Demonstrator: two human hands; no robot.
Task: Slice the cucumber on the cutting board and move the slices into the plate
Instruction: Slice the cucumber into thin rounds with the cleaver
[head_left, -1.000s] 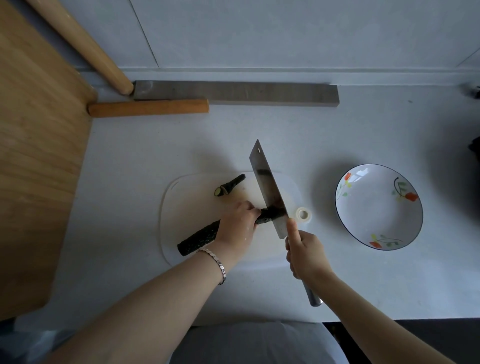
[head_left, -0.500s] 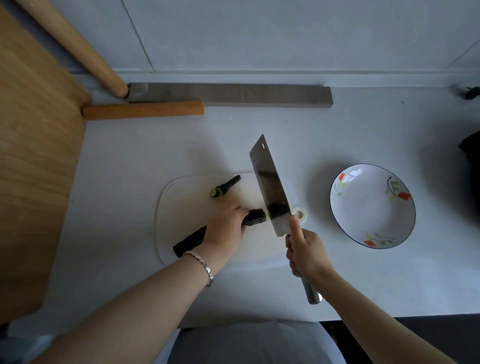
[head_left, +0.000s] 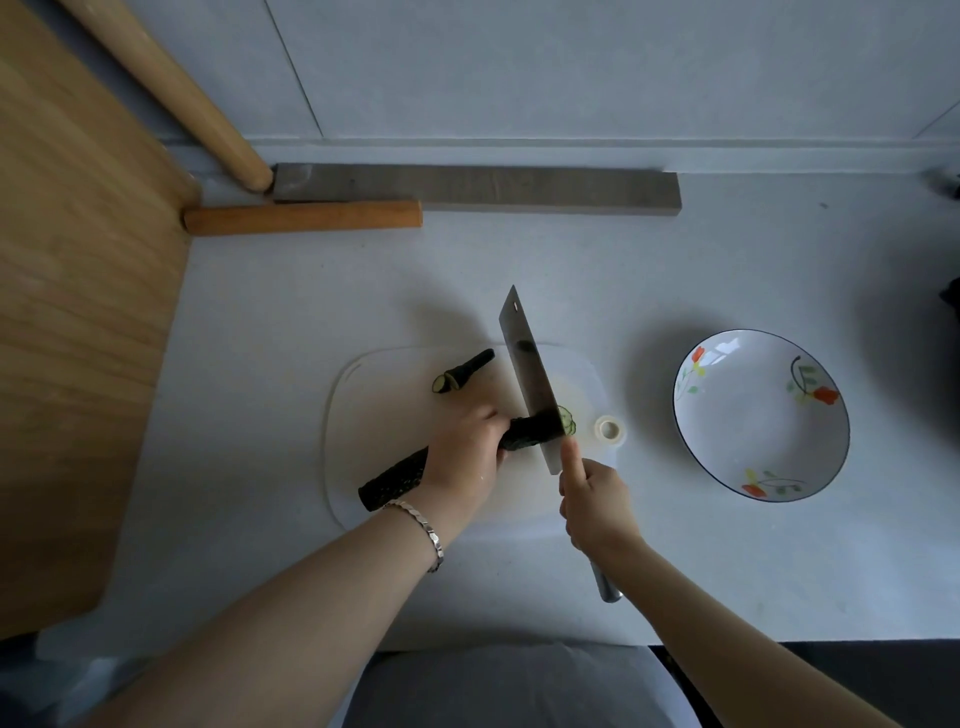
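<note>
The grip of the left hand (head_left: 467, 457) is closed around the cucumber (head_left: 396, 475), which lies across the cutting board (head_left: 384, 415). The knife (head_left: 523, 366) is clasped by the right hand (head_left: 592, 499). Its blade, beside the cucumber's end half a second ago, is now sunk into it. Thin slices (head_left: 568, 420) lean just beside the blade. The plate (head_left: 761, 452) sits well apart on the bench (head_left: 311, 312).

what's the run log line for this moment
step: slicing | left hand: holds cucumber | right hand: grips knife | slices: on board | plate: no slices
</note>
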